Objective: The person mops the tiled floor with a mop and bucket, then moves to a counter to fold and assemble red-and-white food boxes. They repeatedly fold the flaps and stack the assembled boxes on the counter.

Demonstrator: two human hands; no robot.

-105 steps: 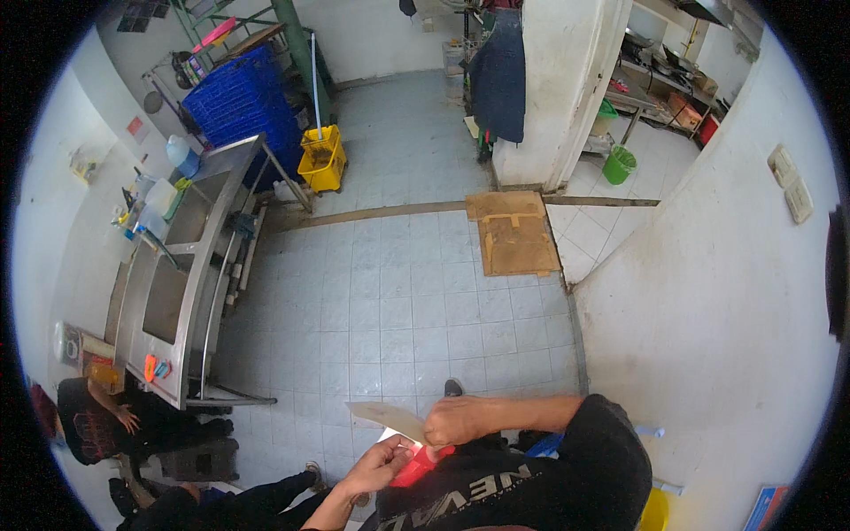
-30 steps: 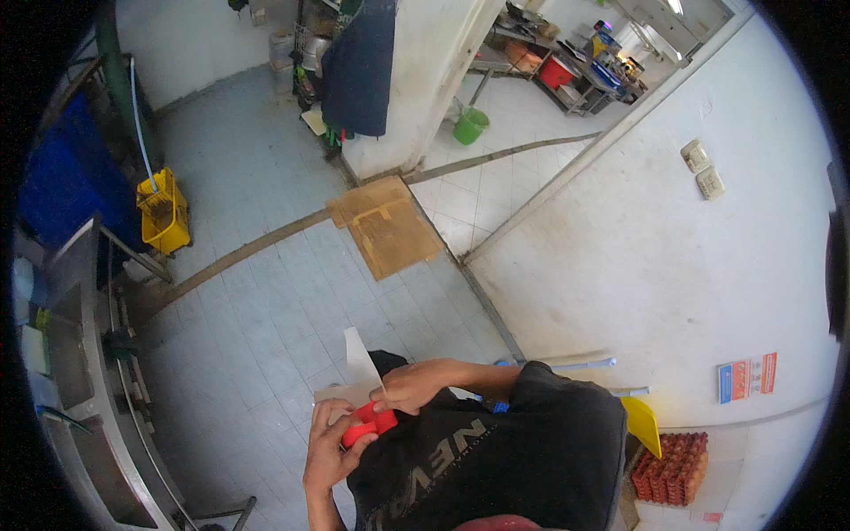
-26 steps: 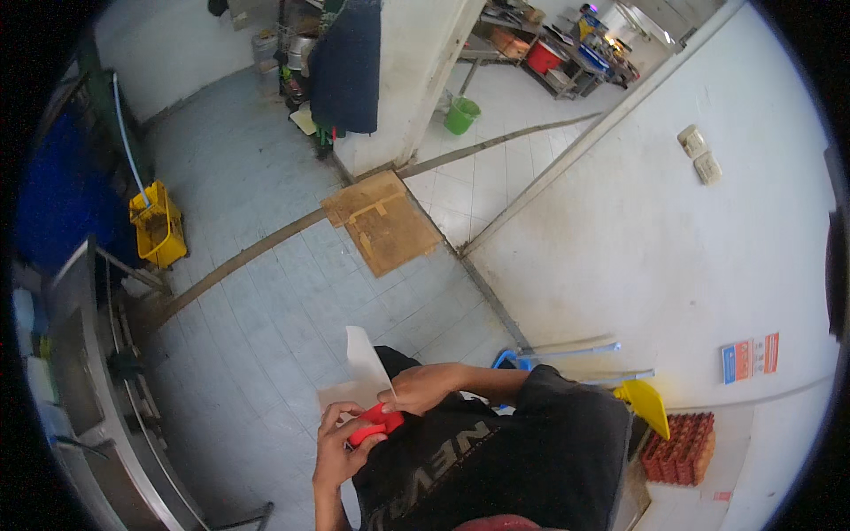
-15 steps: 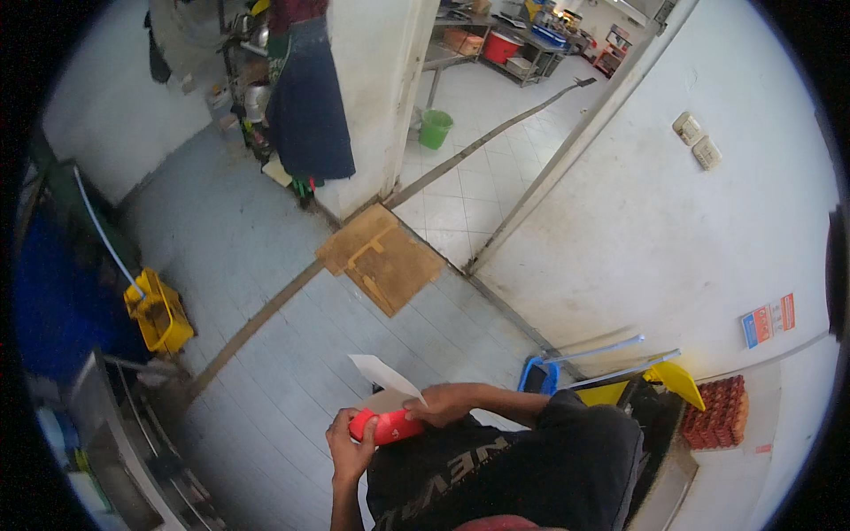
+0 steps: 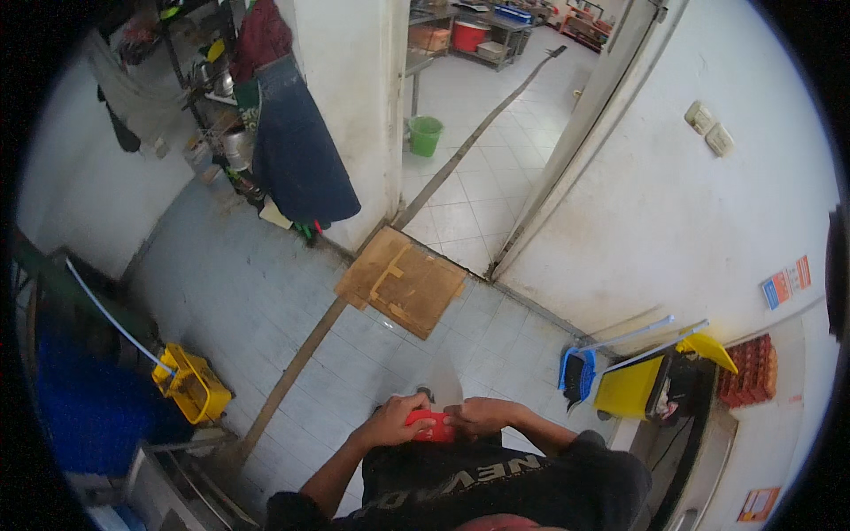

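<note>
In front of my dark shirt, both hands hold a red piece, perhaps folded card point(image 5: 434, 428), with a small light mark. A whitish, sheet-like part point(image 5: 448, 387) stands up from it, smeared by motion. My left hand point(image 5: 395, 420) has its fingers curled over the left end of the red piece. At the other end, my right hand point(image 5: 482, 416) pinches it near the base of the pale sheet. The exact kind of the piece is hard to make out, since the fingers hide much of it.
A flat cardboard piece point(image 5: 407, 281) lies at the doorway. Left stands a yellow mop bucket point(image 5: 197, 389). A blue dustpan point(image 5: 577, 373), yellow bin point(image 5: 630, 388) and stacked egg trays point(image 5: 751, 372) line the right wall. Beyond the doorway is a green bucket point(image 5: 425, 137).
My view has shifted, and the hands now appear further right. The left hand has moved from beneath the red piece to over its left end. The pale sheet looks more upright and blurred.
</note>
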